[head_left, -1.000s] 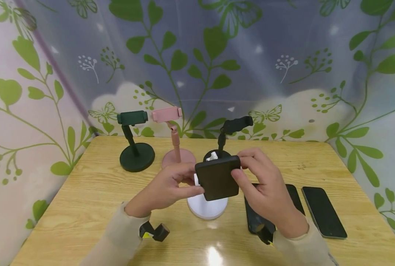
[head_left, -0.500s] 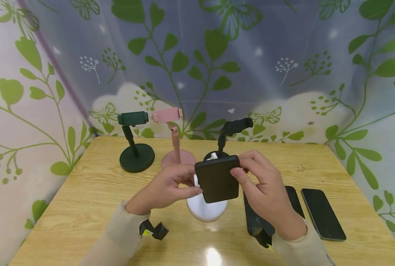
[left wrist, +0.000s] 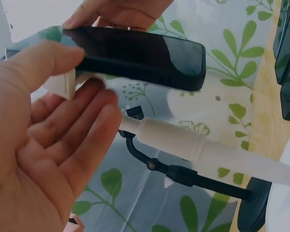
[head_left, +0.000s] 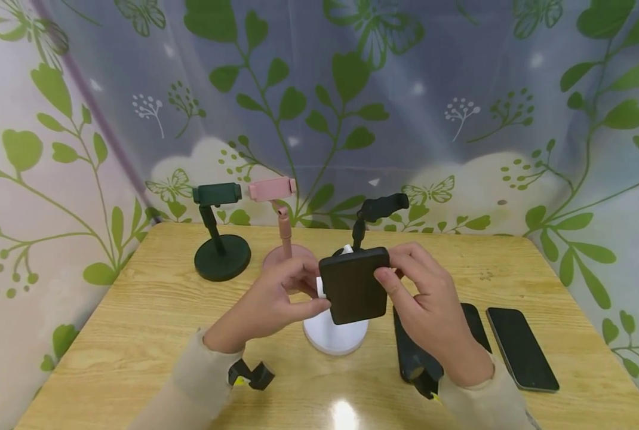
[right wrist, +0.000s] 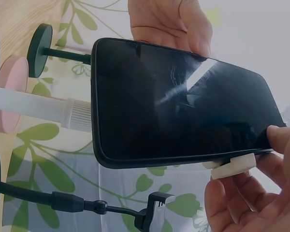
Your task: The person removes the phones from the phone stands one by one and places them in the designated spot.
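A smartphone in a dark case sits tilted at the white clamp of a white phone stand. Its white round base stands on the table, its ribbed white column behind the phone. My left hand is at the phone's left end, thumb against its edge and fingers behind, near the clamp's white end piece. With thumb on the front and fingers behind, my right hand pinches the phone's right end. The fingers behind the phone are partly hidden in the head view.
Green, pink and black phone stands line the back of the wooden table. Dark phones lie at the right, one apart and others under my right forearm. A leaf-patterned cloth hangs behind.
My left hand has shifted slightly right and up at the phone's left end, and the phone has risen a little with it. The right hand keeps its hold.
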`<state>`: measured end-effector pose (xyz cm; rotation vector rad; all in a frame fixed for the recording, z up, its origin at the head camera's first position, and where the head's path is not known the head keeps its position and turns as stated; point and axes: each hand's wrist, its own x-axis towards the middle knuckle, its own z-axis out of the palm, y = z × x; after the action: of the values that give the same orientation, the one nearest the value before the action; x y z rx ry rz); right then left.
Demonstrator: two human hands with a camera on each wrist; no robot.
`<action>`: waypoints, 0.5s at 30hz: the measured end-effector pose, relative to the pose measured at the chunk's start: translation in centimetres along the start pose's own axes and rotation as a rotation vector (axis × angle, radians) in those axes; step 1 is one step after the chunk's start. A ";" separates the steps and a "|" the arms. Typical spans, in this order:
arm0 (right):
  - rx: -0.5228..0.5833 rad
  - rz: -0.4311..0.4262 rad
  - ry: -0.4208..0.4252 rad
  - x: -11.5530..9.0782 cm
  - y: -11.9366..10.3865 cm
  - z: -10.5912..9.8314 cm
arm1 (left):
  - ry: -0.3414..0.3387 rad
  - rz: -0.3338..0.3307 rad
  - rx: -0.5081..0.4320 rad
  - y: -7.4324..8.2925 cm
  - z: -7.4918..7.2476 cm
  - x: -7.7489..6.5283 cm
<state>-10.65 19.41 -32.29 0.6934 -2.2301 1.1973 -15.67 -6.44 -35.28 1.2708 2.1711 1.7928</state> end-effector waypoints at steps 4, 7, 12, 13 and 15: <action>-0.007 0.010 -0.003 0.2 0.3 0.2 | 0.078 0.024 0.028 -0.1 0.1 0.1; -0.004 0.014 0.004 0.3 0.4 0.3 | 0.116 0.031 0.050 -0.1 0.1 0.2; -0.067 -0.014 0.077 0.5 0.0 0.0 | 0.152 0.066 0.084 -0.5 0.3 0.4; -0.096 -0.026 0.093 0.6 -0.3 -0.1 | 0.159 0.075 0.094 -0.6 0.3 0.4; -0.175 -0.053 0.117 1.0 -0.8 -0.2 | 0.173 0.090 0.113 -0.7 0.5 0.4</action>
<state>-10.80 18.97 -31.06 0.5935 -2.1729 0.9770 -16.10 -5.81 -35.81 1.3009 2.3731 1.9044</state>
